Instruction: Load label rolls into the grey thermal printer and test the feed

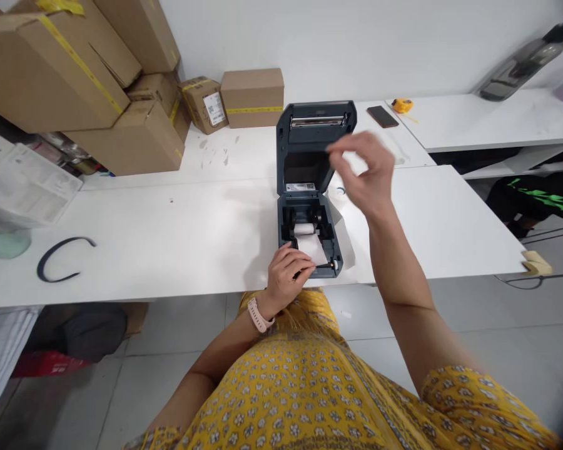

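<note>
A dark label printer stands at the table's front edge with its lid raised. Inside sits a white paper roll, and its loose label paper runs forward to the front. My left hand rests at the printer's front left, its fingers pressed together on the paper's end. Up by the lid's right side is my right hand, slightly blurred, thumb and forefinger close together in a pinch. Whatever may be between those fingertips is too small to make out.
Cardboard boxes are stacked at the back left, with a smaller box against the wall. A black headband-like loop lies left. A phone, yellow tape measure and bottle are at the back right.
</note>
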Demonstrator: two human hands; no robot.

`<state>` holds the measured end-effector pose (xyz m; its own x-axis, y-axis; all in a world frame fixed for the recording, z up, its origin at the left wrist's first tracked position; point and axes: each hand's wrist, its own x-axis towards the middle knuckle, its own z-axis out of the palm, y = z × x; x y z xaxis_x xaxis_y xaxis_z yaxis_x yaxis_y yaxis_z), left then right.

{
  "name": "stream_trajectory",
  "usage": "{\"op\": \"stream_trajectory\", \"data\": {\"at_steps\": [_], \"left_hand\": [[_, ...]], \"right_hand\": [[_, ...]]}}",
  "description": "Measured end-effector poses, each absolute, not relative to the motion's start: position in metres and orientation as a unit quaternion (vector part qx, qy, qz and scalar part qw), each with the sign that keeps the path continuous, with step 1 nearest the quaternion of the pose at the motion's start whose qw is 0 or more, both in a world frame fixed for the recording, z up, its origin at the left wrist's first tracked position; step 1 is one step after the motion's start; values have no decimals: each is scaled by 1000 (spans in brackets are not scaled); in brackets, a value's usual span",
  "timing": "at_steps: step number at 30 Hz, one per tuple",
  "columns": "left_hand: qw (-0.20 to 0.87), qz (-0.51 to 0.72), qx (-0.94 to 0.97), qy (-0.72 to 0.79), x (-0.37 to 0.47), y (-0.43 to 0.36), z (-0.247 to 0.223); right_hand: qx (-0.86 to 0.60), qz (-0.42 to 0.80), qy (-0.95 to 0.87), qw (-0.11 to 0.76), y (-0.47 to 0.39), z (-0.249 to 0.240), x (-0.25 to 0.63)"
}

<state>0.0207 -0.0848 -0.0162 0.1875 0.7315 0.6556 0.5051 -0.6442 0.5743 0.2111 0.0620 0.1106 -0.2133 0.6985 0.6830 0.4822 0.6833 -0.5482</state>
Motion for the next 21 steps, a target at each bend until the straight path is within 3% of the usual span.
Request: {"op": "stream_trajectory", "data": {"at_steps": [2,9,17,21], "left_hand": [[94,491,764,408,22,-90,-18],[49,487,774,403,24,-97,-19],[54,464,791,394,26,-89,-10],[36,480,791,379,27,-92,-12]], "right_hand": [[-383,79,-734,556,77,123,215],[-358,205,-754,511,140,127,211],[-399,172,-716,546,87,121,205],[-444,156,-727,500,62,119,210]]}}
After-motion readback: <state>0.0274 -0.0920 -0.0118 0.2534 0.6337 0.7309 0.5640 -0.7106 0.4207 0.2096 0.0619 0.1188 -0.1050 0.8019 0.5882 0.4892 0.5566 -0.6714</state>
